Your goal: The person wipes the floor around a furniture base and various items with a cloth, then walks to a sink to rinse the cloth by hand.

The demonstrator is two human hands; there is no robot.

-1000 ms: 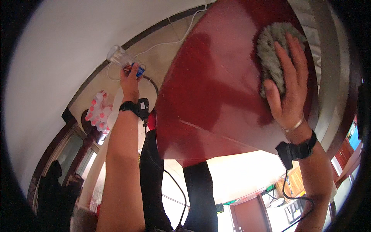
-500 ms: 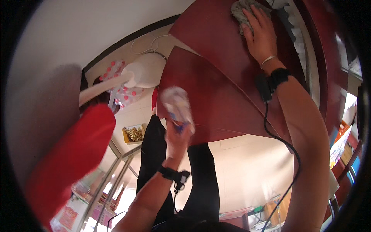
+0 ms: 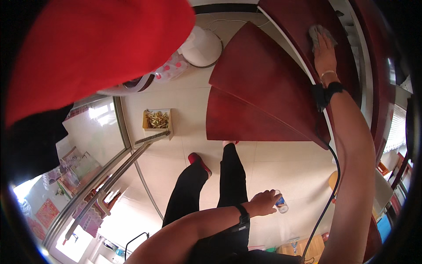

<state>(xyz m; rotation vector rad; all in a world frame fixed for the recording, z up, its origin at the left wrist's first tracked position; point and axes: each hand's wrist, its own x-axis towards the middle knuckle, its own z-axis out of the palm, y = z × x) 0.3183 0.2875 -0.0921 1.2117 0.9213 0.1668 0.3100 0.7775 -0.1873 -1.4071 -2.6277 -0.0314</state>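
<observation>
My right hand (image 3: 325, 60) presses a grey-green cloth (image 3: 316, 38) flat onto a dark red wooden panel (image 3: 290, 15) at the upper right. Low in the view, in front of my legs, my left hand (image 3: 263, 203) grips a small clear bottle (image 3: 283, 207) with a blue label. The bottle is tilted and held away from the wood. Between my hands lie more wedge-shaped dark red panels (image 3: 259, 75), parted from the one under the cloth by a pale-edged gap. Both my wrists carry black bands.
Another person's red garment (image 3: 101, 48) fills the upper left, close by. Below it, a yellow box (image 3: 145, 121) of gold-coloured pieces sits on the tiled floor near a metal-framed glass piece (image 3: 119, 127). Beside the panels stands a white round object (image 3: 202, 47). A black cable (image 3: 332, 187) runs along my right arm.
My left hand has drawn the bottle back from over the panels, toward my body and rightward. My right hand still holds the cloth down. The red garment now covers more of the upper left.
</observation>
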